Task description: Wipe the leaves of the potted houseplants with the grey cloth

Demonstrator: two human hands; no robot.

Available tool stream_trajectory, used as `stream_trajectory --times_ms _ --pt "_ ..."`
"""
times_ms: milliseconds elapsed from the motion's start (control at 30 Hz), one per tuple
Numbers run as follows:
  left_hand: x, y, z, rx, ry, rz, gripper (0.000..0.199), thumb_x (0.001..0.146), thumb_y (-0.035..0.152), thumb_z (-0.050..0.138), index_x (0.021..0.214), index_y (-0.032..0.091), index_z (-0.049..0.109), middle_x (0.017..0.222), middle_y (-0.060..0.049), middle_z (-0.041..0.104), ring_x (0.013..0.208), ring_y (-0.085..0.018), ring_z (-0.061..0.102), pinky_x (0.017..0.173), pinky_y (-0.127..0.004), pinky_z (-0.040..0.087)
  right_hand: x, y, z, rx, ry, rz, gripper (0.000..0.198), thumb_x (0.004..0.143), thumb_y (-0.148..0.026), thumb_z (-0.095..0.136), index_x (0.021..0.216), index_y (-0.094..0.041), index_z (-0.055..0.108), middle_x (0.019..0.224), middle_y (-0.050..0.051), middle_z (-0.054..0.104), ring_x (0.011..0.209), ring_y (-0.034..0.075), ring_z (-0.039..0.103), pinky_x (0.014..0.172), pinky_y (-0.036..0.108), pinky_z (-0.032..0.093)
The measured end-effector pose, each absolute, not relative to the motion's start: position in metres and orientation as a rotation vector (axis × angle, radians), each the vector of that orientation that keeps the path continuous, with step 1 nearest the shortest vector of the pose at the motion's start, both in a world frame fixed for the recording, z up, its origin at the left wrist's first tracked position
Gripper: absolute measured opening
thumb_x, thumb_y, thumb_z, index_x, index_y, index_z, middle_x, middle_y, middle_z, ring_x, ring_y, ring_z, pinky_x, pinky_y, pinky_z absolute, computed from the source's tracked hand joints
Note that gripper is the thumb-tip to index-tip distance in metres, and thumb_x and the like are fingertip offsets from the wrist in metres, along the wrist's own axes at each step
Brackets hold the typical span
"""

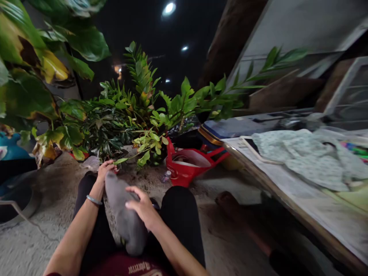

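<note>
Between my forearms, over my dark-trousered lap, lies a smooth grey rounded body; it looks like a cat, but blur hides its details. My right hand rests against its side, thumb and fingers apart and not closed round it. Past its far end is my left hand, wearing a bracelet at the wrist. The left fingers reach out by the low leaves of a potted plant; their tips are partly hidden, and I cannot make out anything held.
A red bag stands on the concrete floor beside a small clear bottle. At right is a table with a patterned cloth. Large leaves overhang the left, above a cable. A leg-like shape shows under the table.
</note>
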State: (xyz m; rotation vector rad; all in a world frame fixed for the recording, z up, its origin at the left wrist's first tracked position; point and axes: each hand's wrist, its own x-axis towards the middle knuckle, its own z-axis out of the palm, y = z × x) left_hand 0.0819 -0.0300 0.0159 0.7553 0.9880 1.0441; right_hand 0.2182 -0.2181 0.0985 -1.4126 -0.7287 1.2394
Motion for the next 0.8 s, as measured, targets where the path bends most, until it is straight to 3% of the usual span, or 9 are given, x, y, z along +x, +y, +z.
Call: stream_trajectory --times_ms 200,400,500,600,700,800 --pt "0.084 -0.030 0.015 0.735 0.952 1.018 0.027 0.057 0.007 0.077 0.081 0.012 0.065 0.062 -0.001 0.067 0.059 -0.014 0.065 0.062 -0.025 0.054 0.298 -0.275 0.159 -1.434 -1.493 1.561 0.051 0.065 -0.024 0.063 0.115 -0.025 0.067 0.103 0.000 0.070 0.093 0.022 0.062 0.085 0.033 0.047" --pt "0.086 -0.038 0.014 0.815 0.970 0.967 0.032 0.056 0.012 0.081 0.084 0.012 0.067 0.068 -0.003 0.069 0.063 -0.015 0.067 0.062 -0.025 0.054 0.319 -0.309 0.121 -1.925 -1.583 1.378 0.071 0.068 -0.027 0.062 0.138 -0.023 0.053 0.129 0.011 0.065 0.115 0.031 0.060 0.102 0.045 0.042" --pt "0.083 -0.042 0.013 0.815 1.016 0.935 0.037 0.057 0.013 0.082 0.090 0.013 0.067 0.072 -0.004 0.071 0.063 -0.014 0.066 0.063 -0.024 0.055 0.336 -0.304 0.081 -1.773 -1.450 1.315 0.052 0.072 -0.036 0.064 0.122 -0.022 0.066 0.119 0.009 0.071 0.108 0.029 0.064 0.096 0.041 0.047" --pt "0.081 -0.047 0.013 0.823 1.094 0.912 0.042 0.056 0.018 0.086 0.094 0.014 0.067 0.077 -0.005 0.073 0.065 -0.015 0.067 0.063 -0.026 0.055 0.386 -0.269 0.028 -1.884 -1.179 1.001 0.037 0.078 -0.043 0.055 0.103 -0.021 0.072 0.096 0.008 0.075 0.092 0.027 0.070 0.085 0.040 0.052" --pt "0.081 -0.051 0.013 0.851 1.098 0.877 0.045 0.055 0.025 0.089 0.093 0.013 0.069 0.083 -0.006 0.073 0.070 -0.017 0.067 0.064 -0.028 0.056 0.439 -0.214 -0.030 -2.101 -1.028 0.685 0.028 0.070 -0.034 0.057 0.091 -0.025 0.072 0.081 0.006 0.075 0.084 0.031 0.072 0.081 0.044 0.054" --pt "0.082 -0.052 0.012 0.829 1.097 0.824 0.047 0.054 0.030 0.092 0.093 0.015 0.070 0.081 -0.004 0.069 0.070 -0.016 0.066 0.062 -0.027 0.054 0.468 -0.164 -0.075 -2.108 -1.112 0.619 0.021 0.062 -0.027 0.058 0.080 -0.027 0.070 0.073 0.006 0.072 0.081 0.036 0.072 0.077 0.050 0.055"
